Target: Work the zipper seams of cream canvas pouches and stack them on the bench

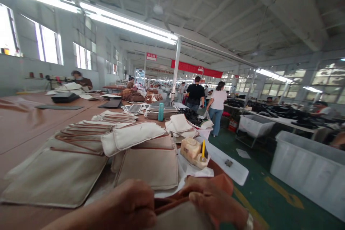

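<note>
Low in the view, my left hand (pixel 133 205) is closed on the left edge of a brown and beige fabric piece (pixel 180 217). My right hand (pixel 210 196) grips the same piece on its right side, fingers bent over the brown edge. The lower part of the piece is cut off by the frame. Just beyond my hands lies a stack of beige padded panels (pixel 149 167) with brown trim. A larger fanned pile of beige panels (pixel 59 172) lies to the left, with white padded pieces (pixel 134 134) resting across the two.
Right of the stack are a yellowish glue container (pixel 191 151) with a yellow-handled tool (pixel 203 150). A turquoise bottle (pixel 161 112) stands farther back. White bins (pixel 309 169) stand on the floor at the right. Two people (pixel 217 104) stand in the aisle; another person (pixel 81 81) sits at the left.
</note>
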A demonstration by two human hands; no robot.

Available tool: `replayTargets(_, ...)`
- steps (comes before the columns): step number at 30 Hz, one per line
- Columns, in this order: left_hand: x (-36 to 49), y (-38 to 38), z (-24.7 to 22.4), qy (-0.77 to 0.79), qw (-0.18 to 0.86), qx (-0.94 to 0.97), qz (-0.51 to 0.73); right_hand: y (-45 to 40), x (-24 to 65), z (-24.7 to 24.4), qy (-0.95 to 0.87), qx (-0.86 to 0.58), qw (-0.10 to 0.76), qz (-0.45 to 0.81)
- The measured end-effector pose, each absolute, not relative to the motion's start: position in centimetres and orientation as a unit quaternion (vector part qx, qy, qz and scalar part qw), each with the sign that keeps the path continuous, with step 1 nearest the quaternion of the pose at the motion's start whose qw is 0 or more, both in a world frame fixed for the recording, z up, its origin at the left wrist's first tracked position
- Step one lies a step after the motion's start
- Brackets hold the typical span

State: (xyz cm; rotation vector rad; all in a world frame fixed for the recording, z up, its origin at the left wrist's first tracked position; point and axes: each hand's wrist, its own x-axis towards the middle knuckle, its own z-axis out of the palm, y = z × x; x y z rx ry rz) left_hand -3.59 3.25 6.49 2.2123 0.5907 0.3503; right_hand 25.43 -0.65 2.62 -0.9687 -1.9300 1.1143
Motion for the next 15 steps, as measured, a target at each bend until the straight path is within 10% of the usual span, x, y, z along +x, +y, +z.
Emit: replayTargets(15,-7.3,6.4,3.3,0.304,0.639,0.702,0.082,1.2,21.8,-1.5,-0.75,-0.326,0.385,0.428)
